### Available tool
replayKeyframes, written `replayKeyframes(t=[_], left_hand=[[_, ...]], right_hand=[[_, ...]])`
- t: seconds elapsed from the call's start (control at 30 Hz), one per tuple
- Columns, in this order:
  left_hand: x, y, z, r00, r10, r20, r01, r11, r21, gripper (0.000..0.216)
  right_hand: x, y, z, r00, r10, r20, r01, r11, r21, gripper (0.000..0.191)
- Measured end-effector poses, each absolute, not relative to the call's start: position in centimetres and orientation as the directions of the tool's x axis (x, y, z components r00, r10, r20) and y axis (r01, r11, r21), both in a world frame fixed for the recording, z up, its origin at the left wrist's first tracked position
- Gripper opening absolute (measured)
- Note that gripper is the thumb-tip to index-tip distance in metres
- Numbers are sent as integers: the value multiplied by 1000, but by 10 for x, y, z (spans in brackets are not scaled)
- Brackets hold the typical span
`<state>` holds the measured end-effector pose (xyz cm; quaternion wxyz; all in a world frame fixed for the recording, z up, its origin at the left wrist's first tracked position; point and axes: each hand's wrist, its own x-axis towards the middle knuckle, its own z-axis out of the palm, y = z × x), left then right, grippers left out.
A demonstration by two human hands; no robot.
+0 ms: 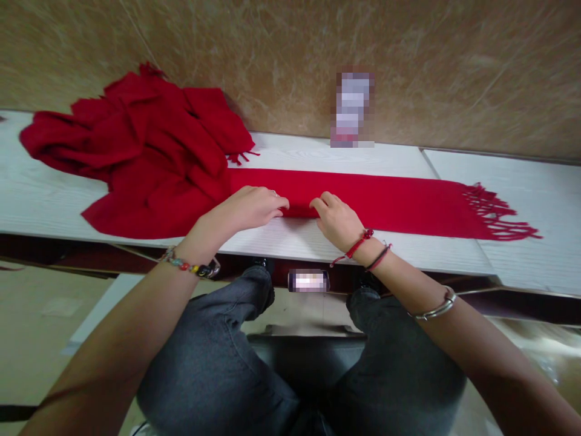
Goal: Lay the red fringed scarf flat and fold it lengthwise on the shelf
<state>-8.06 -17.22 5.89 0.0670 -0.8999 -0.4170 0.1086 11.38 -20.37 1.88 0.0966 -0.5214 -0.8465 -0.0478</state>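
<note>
A red scarf (408, 203) lies along the white tabletop, its right part flat and ending in a knotted fringe. On the left the red cloth is bunched into a loose heap (149, 139) with a bit of fringe showing at its edge. My left hand (256, 204) is closed on the scarf's near edge, thumb and fingers pinched together. A short way to the right, my right hand (336, 217) pinches the same edge. Between the two hands a strip of the scarf stays visible. Whether the heap and the flat part are one scarf, I cannot tell.
The white tabletop (290, 242) is narrow and backs onto a brown marbled wall (281, 60). A blurred upright item (351, 109) stands against that wall. Another blurred item (308, 280) shows below the table's front edge, above my legs and the dark seat (308, 357).
</note>
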Motion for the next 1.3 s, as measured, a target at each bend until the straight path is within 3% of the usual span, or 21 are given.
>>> replayKeyframes(t=[0.13, 0.37, 0.7, 0.97, 1.3], left_hand=[[-83, -171, 57, 629, 769, -119, 734, -637, -236, 30], [-74, -170, 52, 686, 726, -46, 710, -682, -172, 24], [-75, -167, 55, 708, 705, -44, 688, -703, -183, 24], [-69, -169, 57, 685, 724, -77, 703, -685, -191, 23], [-64, -169, 47, 726, 688, 21, 681, -713, -166, 24]], right_hand=[[125, -199, 13, -415, 873, 256, 893, 445, -71, 19], [133, -191, 15, -436, 880, 189, 879, 462, -118, 18], [137, -194, 16, -555, 801, 224, 820, 572, -17, 19], [118, -197, 17, -464, 839, 284, 870, 492, -29, 20], [119, -195, 20, -533, 812, 238, 844, 529, 85, 24]])
